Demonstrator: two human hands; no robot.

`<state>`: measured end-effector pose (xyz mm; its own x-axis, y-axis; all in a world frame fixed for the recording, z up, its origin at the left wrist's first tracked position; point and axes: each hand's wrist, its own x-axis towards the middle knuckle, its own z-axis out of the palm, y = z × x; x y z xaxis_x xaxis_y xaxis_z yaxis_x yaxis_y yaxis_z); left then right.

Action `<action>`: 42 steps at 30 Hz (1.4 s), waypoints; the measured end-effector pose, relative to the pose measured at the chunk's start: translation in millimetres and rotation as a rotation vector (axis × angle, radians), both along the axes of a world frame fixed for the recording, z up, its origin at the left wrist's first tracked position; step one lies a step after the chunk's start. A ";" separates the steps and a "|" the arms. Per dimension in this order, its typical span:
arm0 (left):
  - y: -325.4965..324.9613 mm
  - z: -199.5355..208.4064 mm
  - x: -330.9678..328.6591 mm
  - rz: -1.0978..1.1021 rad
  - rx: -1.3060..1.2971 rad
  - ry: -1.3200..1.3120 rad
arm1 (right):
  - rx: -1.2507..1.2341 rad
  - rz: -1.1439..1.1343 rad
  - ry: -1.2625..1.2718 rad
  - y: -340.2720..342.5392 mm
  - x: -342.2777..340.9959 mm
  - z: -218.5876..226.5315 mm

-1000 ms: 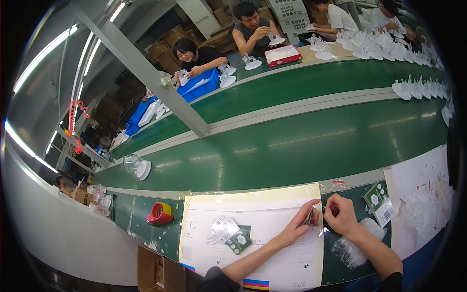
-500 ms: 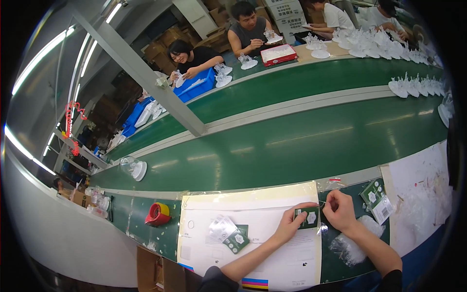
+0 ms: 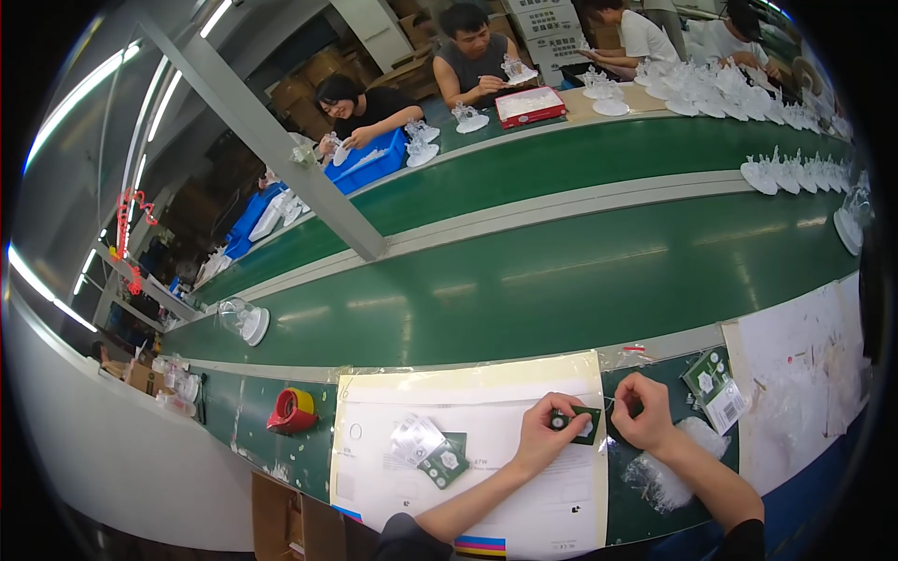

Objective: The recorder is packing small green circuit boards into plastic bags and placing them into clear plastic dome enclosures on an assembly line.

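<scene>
Two hands and one small green card (image 3: 591, 427)

The green card is in the lower right part of the frame, over the right side of the big white sheet (image 3: 547, 505). To do this bit well, I think I should hold the card steady and not squeeze so hard that it bends. My other hand should stay close and grip lightly but surely, since I think a thin thing could slip away

My left hand (image 3: 543, 435) pinches the card, with the thumb on its front and the other fingers curled by its top edge. My thumb hides some of it. My right hand (image 3: 647, 416) is just beside it, to the right, and not touching the card. Its thumb and pointer finger are pressed together, and they seem to pinch a thin pale strand (image 3: 610, 401) that pokes out to the left. It is too small for me to tell what it is

More cards (image 3: 435, 456) lie on the sheet, near the lower middle of the frame, and a heap of clear plastic (image 3: 662, 479) lies by my right wrist
</scene>
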<state>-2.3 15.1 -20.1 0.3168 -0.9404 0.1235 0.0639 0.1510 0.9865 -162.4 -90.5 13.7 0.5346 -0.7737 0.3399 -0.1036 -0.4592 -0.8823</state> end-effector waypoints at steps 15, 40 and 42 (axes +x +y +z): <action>-4.9 18.5 1.1 -0.211 0.142 0.016 | 0.056 0.117 0.019 -4.1 -5.7 3.3; -6.3 24.1 -1.1 -0.385 0.130 -0.188 | -0.012 0.249 0.155 -3.3 -9.5 1.4; -5.5 11.8 2.1 -0.356 0.090 -0.170 | -0.005 0.254 0.165 -2.9 -5.9 3.7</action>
